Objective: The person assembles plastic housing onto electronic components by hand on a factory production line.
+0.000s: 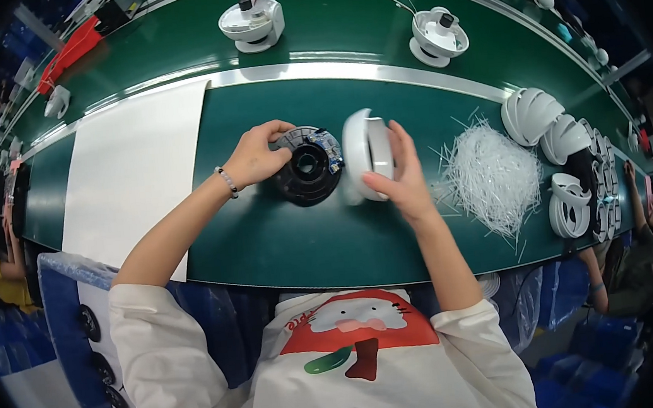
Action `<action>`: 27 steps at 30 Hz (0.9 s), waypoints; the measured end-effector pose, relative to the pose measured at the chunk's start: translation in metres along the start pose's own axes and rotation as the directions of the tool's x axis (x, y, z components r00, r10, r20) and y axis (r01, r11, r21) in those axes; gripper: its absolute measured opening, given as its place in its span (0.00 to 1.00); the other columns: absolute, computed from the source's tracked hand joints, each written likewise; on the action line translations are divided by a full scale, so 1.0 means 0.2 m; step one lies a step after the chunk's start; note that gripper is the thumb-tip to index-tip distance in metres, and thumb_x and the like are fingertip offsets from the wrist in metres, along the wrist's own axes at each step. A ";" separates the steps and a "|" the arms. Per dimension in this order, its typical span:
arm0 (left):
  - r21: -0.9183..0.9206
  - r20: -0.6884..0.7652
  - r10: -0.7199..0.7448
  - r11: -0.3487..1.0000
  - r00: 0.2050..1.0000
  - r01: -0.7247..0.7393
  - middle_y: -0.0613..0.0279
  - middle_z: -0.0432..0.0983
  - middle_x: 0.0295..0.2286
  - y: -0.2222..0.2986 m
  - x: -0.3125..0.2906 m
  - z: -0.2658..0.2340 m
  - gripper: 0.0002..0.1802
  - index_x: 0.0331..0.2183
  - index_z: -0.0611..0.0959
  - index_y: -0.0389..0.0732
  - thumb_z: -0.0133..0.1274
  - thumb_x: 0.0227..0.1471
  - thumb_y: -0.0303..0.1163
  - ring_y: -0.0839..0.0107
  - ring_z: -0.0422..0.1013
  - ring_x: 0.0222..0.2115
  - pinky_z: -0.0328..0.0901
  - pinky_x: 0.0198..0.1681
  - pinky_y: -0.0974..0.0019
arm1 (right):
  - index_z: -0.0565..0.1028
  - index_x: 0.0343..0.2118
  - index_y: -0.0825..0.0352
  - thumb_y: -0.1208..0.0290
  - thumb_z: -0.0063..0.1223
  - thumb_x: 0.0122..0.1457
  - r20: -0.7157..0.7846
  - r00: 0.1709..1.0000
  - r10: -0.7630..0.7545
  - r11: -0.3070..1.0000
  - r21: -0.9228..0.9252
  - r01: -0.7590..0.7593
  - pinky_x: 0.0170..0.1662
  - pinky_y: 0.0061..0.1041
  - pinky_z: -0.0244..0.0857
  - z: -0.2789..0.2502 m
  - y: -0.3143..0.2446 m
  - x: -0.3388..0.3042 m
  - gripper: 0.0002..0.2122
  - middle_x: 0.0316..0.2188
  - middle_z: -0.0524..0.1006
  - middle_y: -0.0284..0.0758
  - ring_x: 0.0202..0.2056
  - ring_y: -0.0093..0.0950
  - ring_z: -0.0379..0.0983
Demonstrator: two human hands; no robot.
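My left hand (258, 157) is closed on the rim of a round black base (308, 186), thumb and fingers gripping its upper left side. A blue circuit board (325, 151) sits at the base's right edge, and a round hole shows in its middle. Just to the right, my right hand (402, 178) grips a white rounded plastic housing (359, 154), stood on its side with its open face toward my palm. The housing is slightly blurred along its lower edge. It is close beside the circuit board; I cannot tell whether they touch.
A heap of clear thin strips (495, 177) lies right of my hands. Beyond it are stacked white shells (534, 116) and white rings (568, 206). A white sheet (132, 159) covers the left. Two white assemblies (251, 25) with wires stand on the far green belt (341, 16). Other people sit at both sides.
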State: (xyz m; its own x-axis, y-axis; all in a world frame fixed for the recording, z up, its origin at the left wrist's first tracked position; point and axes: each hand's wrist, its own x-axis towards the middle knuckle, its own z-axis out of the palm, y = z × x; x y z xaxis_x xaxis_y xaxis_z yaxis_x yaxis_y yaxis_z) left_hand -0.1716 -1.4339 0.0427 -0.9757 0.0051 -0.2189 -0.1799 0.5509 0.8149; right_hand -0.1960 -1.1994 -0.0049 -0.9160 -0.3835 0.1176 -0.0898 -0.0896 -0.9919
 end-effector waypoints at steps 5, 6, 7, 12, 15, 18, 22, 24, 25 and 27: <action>-0.401 -0.205 -0.055 0.916 0.977 -0.033 0.64 0.72 0.21 0.01 0.16 0.17 0.15 0.31 0.76 0.35 0.47 0.43 0.36 0.78 0.67 0.22 0.62 0.27 0.76 | 0.43 0.53 0.71 0.70 0.62 0.35 -0.058 0.998 0.028 0.995 0.096 -0.022 0.53 0.29 0.44 0.21 -0.02 0.06 0.44 0.52 0.50 0.46 0.53 0.34 0.49; -0.552 -0.224 -0.046 0.829 0.974 -0.088 0.64 0.73 0.22 0.00 0.18 0.19 0.18 0.33 0.75 0.36 0.42 0.47 0.42 0.77 0.68 0.24 0.62 0.29 0.75 | 0.43 0.52 0.72 0.70 0.62 0.35 -0.097 0.995 0.015 0.986 0.168 0.002 0.53 0.29 0.44 0.22 -0.03 0.06 0.44 0.51 0.51 0.46 0.53 0.34 0.49; -0.851 -0.055 -0.135 0.525 0.989 0.025 0.62 0.73 0.28 0.00 0.16 0.22 0.23 0.35 0.74 0.38 0.37 0.49 0.47 0.73 0.68 0.30 0.61 0.36 0.73 | 0.43 0.52 0.72 0.70 0.62 0.35 -0.106 0.994 0.011 0.986 0.168 0.007 0.53 0.29 0.44 0.23 -0.05 0.06 0.44 0.51 0.51 0.46 0.53 0.34 0.49; -0.996 -0.039 0.075 0.078 0.996 -0.044 0.58 0.65 0.41 0.07 0.00 0.39 0.28 0.45 0.65 0.40 0.33 0.50 0.51 0.67 0.62 0.43 0.56 0.47 0.63 | 0.42 0.52 0.75 0.68 0.63 0.34 -0.192 0.978 -0.078 0.994 0.065 0.092 0.51 0.28 0.49 0.25 -0.02 0.04 0.46 0.50 0.51 0.46 0.51 0.33 0.51; -0.993 0.094 0.109 -0.062 0.990 0.102 0.55 0.66 0.39 0.08 -0.01 0.34 0.32 0.44 0.66 0.38 0.33 0.48 0.56 0.61 0.63 0.41 0.58 0.45 0.58 | 0.41 0.52 0.76 0.64 0.65 0.30 -0.136 0.981 -0.135 0.978 -0.175 0.110 0.51 0.28 0.49 0.24 -0.05 0.02 0.50 0.49 0.51 0.48 0.51 0.35 0.51; -0.996 0.090 0.049 -0.015 0.995 0.091 0.53 0.67 0.38 0.05 0.01 0.31 0.32 0.43 0.67 0.38 0.34 0.46 0.55 0.59 0.64 0.40 0.59 0.44 0.56 | 0.39 0.50 0.82 0.59 0.65 0.28 -0.061 0.980 -0.191 0.923 -0.350 0.159 0.51 0.34 0.47 0.24 -0.13 0.01 0.53 0.47 0.51 0.53 0.50 0.43 0.47; -0.993 0.102 0.098 -0.046 0.990 0.107 0.53 0.67 0.37 0.06 0.00 0.32 0.29 0.41 0.69 0.38 0.34 0.45 0.50 0.60 0.64 0.39 0.60 0.43 0.58 | 0.41 0.52 0.80 0.59 0.66 0.28 -0.053 0.971 -0.234 0.894 -0.404 0.193 0.52 0.30 0.48 0.20 -0.15 0.01 0.53 0.49 0.52 0.51 0.51 0.38 0.50; -0.997 0.068 0.073 -0.014 0.995 0.069 0.54 0.68 0.37 0.08 0.01 0.35 0.29 0.41 0.69 0.38 0.34 0.45 0.50 0.61 0.65 0.38 0.61 0.42 0.59 | 0.42 0.51 0.80 0.58 0.66 0.27 -0.019 0.972 -0.235 0.847 -0.494 0.195 0.52 0.31 0.47 0.19 -0.17 0.01 0.53 0.49 0.52 0.51 0.51 0.39 0.49; -0.999 0.029 0.050 0.021 0.998 0.028 0.54 0.68 0.36 0.09 0.01 0.36 0.29 0.41 0.69 0.38 0.34 0.45 0.50 0.62 0.65 0.37 0.61 0.42 0.59 | 0.42 0.51 0.80 0.57 0.66 0.27 0.019 0.972 -0.236 0.792 -0.575 0.203 0.52 0.32 0.46 0.19 -0.18 0.01 0.53 0.50 0.51 0.50 0.51 0.40 0.48; -0.999 0.023 0.019 -0.026 1.000 0.024 0.55 0.68 0.37 0.07 0.01 0.38 0.28 0.40 0.70 0.38 0.32 0.46 0.49 0.64 0.66 0.37 0.61 0.41 0.61 | 0.44 0.51 0.79 0.55 0.65 0.26 0.037 0.967 -0.253 0.792 -0.566 0.229 0.52 0.35 0.45 0.22 -0.19 0.00 0.53 0.50 0.51 0.51 0.51 0.43 0.46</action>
State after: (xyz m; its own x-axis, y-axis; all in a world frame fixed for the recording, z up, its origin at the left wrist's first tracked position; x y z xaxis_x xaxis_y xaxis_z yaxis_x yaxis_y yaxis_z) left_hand -0.1656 -1.3637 0.0129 -0.9759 0.0349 -0.2155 -0.1430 -0.8481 0.5102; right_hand -0.1760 -1.2357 0.0343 -0.8483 -0.3822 0.3664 -0.5021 0.3611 -0.7858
